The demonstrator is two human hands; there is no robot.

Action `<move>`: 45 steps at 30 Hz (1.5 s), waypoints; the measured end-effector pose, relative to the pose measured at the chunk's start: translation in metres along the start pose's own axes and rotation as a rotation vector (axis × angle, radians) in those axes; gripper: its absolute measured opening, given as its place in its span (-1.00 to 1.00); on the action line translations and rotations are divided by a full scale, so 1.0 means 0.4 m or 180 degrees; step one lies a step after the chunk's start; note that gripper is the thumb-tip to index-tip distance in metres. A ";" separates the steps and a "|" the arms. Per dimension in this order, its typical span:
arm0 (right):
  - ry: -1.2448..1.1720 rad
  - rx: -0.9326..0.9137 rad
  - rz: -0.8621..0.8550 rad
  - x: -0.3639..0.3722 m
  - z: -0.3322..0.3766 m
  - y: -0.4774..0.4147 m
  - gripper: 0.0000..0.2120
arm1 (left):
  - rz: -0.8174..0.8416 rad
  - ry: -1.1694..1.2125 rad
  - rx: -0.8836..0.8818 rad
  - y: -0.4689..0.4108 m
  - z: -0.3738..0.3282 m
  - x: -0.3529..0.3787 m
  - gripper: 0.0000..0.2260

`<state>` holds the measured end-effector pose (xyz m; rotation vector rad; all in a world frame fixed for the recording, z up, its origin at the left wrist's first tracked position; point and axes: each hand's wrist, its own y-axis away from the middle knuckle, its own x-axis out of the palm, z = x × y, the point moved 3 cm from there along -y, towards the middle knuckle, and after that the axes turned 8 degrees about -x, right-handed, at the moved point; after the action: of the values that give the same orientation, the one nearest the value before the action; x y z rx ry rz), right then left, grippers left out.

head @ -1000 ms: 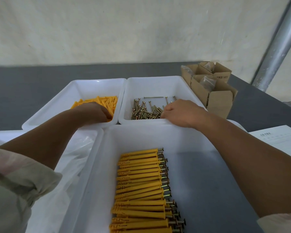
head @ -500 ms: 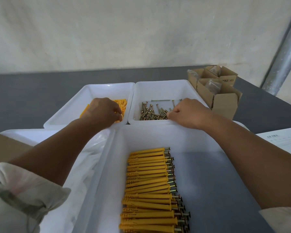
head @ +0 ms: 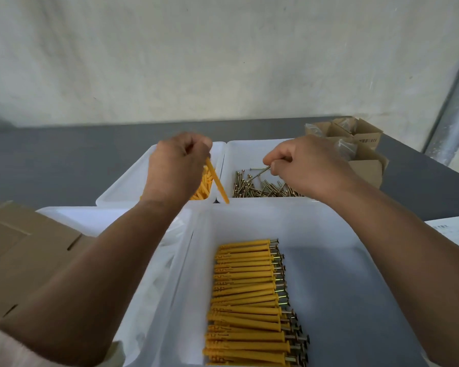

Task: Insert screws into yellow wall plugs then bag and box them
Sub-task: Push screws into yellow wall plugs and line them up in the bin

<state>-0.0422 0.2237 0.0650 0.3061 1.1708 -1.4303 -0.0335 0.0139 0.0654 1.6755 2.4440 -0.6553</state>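
My left hand (head: 176, 165) is raised over the far left white tray (head: 122, 192) and pinches one yellow wall plug (head: 217, 185) that hangs down slanting to the right. Loose yellow plugs (head: 203, 190) lie in that tray, mostly hidden by my wrist. My right hand (head: 306, 164) hovers over the far right tray (head: 249, 149) and pinches a single screw (head: 259, 174) above the pile of loose screws (head: 263, 189). In the near tray (head: 342, 287) lies a neat row of assembled plugs with screws (head: 247, 300).
Open cardboard boxes (head: 361, 152) with clear bags stand at the far right. Flat cardboard (head: 16, 255) lies at the left, beside a tray holding clear plastic bags (head: 154, 282). A paper sheet (head: 453, 234) sits at the right edge. A metal post (head: 451, 120) rises behind.
Both hands rose out of the far trays. The left now holds a yellow plug and the right a screw. The camera tilted and flat cardboard came into view at the left.
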 end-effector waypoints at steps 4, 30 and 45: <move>-0.0284 0.0028 -0.0233 -0.006 0.030 0.025 -0.75 | 0.1096 0.1081 -0.1337 0.055 0.023 0.076 -0.83; -0.1028 0.0410 0.0272 0.038 0.040 0.046 -0.89 | 0.2519 0.0775 -0.0860 0.114 0.051 0.122 -0.81; -0.2038 0.0775 -0.0878 0.007 0.006 0.026 -0.82 | 0.2908 0.1780 -0.1876 0.113 0.061 0.118 -0.72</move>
<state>-0.0328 0.2223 0.0591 -0.1547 0.5278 -1.7410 -0.0144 0.0581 0.0151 2.5105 1.4850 0.6397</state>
